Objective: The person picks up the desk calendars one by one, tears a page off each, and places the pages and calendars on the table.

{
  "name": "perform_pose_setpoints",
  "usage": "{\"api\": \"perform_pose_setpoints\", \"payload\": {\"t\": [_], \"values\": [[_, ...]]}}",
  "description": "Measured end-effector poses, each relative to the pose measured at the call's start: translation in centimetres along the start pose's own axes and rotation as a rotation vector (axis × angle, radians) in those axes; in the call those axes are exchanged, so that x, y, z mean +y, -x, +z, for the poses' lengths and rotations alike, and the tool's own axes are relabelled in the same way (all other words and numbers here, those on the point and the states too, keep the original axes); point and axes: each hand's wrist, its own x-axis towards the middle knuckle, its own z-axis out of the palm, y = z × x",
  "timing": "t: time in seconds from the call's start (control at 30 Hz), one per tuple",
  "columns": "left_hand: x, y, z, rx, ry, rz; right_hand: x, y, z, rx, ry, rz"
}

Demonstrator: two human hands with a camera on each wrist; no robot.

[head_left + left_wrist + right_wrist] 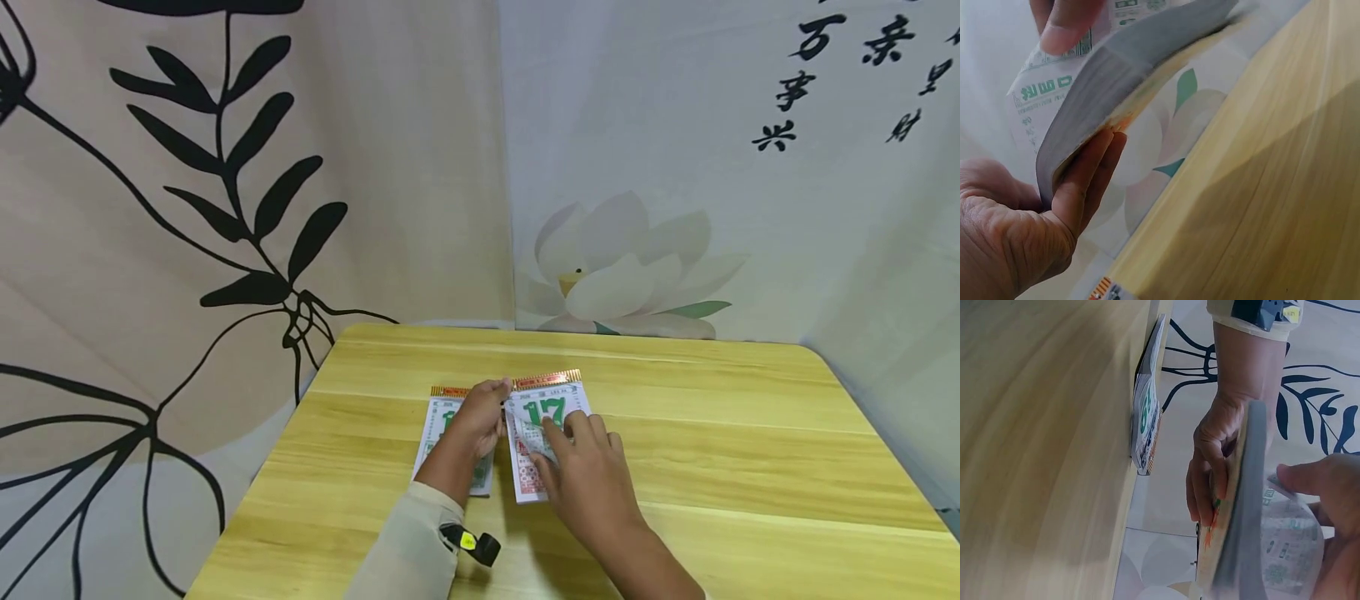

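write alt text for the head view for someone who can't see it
A person's left hand grips a white rectangular paper calendar pad showing a green 17, while the right hand pinches a curled thin paper page. A similar white pad lies at left on the yellow wooden table.

Head view faces forward, down over the counter [750,433]; tilted wrist views share the pad [1110,75] at close range.

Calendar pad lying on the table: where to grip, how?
I'd pinch the calendar pad by its left long edge, thumb on top, from the person's left: it lies face up on the table with that edge uncovered; in the head view the left hand overlaps its upper right.
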Motion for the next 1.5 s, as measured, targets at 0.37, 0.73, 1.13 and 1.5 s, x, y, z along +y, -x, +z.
{"api": "perform_pose_setpoints", "payload": {"t": [0.37,0.73,1.13,1.5], "values": [[0.0,-0.2,0.1,0.025,0.0,0.022,0.6,0.0,-0.4,0.131,-0.074,0.205],[0.0,-0.1,-0.1,0.021,0.015,-0.01,1.4,-0.3,-1.1,0.073,-0.004,0.443],[-0.2,-0.3,0.0,0.043,0.036,0.012,1.3,-0.1,-1.9,-0.022,-0.028,0.42],[-0.1,-0.2,0.2,0.037,0.057,0.023,-0.3,-0.1,-1.3,-0.012,-0.24,0.367]]}}
